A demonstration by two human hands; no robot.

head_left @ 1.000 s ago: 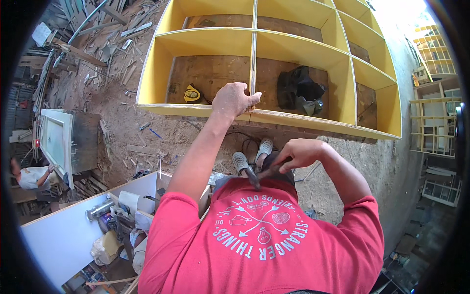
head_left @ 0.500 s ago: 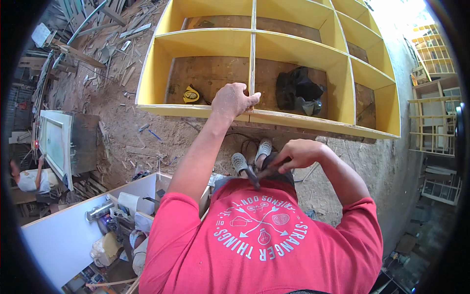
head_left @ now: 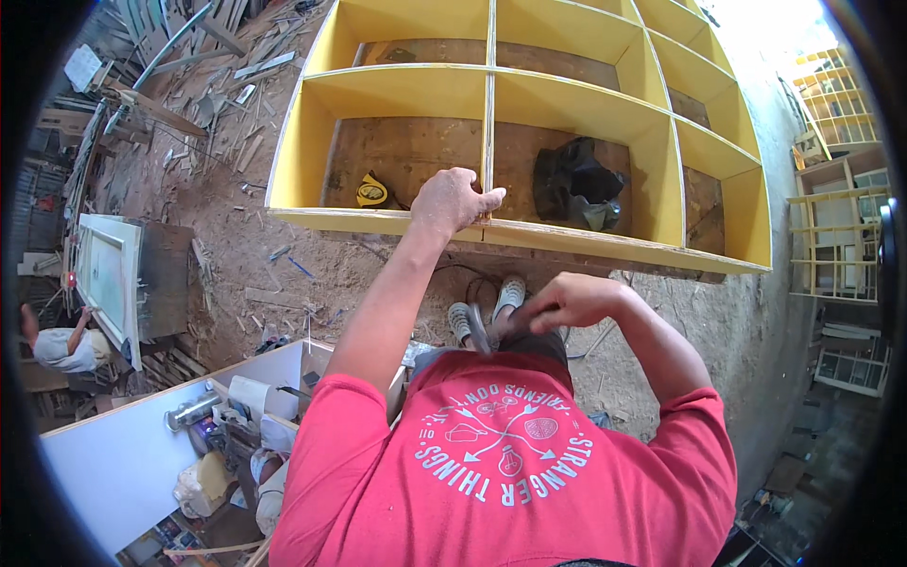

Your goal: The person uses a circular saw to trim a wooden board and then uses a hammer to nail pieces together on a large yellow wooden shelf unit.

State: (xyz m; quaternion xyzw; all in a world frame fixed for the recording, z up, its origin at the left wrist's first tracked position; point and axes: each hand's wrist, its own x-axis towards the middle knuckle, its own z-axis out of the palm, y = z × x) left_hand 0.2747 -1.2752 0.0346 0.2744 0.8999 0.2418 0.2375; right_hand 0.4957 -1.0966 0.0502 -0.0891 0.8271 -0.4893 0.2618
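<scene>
My left hand (head_left: 453, 200) grips the yellow shelf unit (head_left: 605, 241) where an upright divider (head_left: 488, 123) meets its near edge. The thumb lies across the divider's edge; whether a small nail is also between the fingers cannot be made out. Just in front of my body, my right hand (head_left: 572, 300) is closed round the handle of a hammer. The hammer's head (head_left: 479, 329) hangs by my shoes, below the unit's near edge. In the compartment left of the divider sits a yellow and black tape measure (head_left: 372, 192). A crumpled black plastic bag (head_left: 574, 180) lies in the compartment to the right.
At lower left stands a white-sided box (head_left: 123, 463) full of tools and odds and ends. Wood scraps (head_left: 250, 151) litter the dirt floor at upper left. Another person (head_left: 71, 350) works by a pale framed panel (head_left: 109, 274). Slatted frames (head_left: 836, 236) stand at right.
The hammer has swung slightly left and up, its head now more upright. My right hand has shifted a little. My left hand stays on the divider, and the unit appears slightly lower in view.
</scene>
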